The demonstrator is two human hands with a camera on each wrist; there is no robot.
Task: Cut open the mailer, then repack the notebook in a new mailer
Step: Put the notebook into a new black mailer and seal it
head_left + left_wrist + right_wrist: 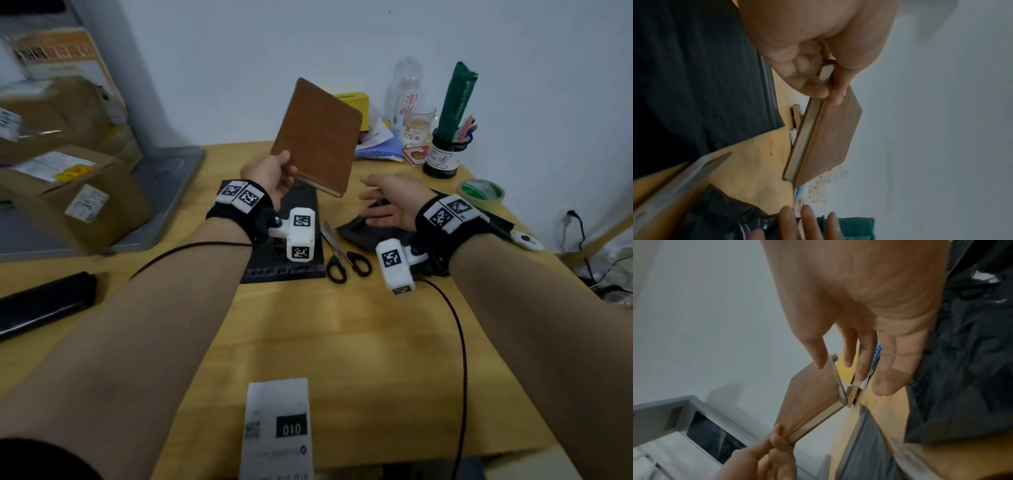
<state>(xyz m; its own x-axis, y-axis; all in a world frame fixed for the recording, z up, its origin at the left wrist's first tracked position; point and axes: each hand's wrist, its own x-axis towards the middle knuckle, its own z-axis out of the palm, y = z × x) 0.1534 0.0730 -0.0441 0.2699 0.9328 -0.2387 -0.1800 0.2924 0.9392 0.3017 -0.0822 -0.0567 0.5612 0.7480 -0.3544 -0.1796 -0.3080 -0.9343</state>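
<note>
One raised left hand [270, 174], notebook [318, 137] aloft

A brown notebook [317, 137] with pale page edges stands out against a white wall [342, 41] above a yellow wooden table [342, 325]. Below lie black-handled scissors [346, 262], two black mailers [287, 240] [373, 231], a white label [277, 428] with a black block, green tape [481, 192] and brown cardboard boxes [68, 192].

My notebook [317, 137]: matt brown leather-look cover. Mailer [376, 229]: glossy crinkled black plastic. Table [342, 325]: smooth pale wood. Scissors [337, 251]: metal blades.
</note>
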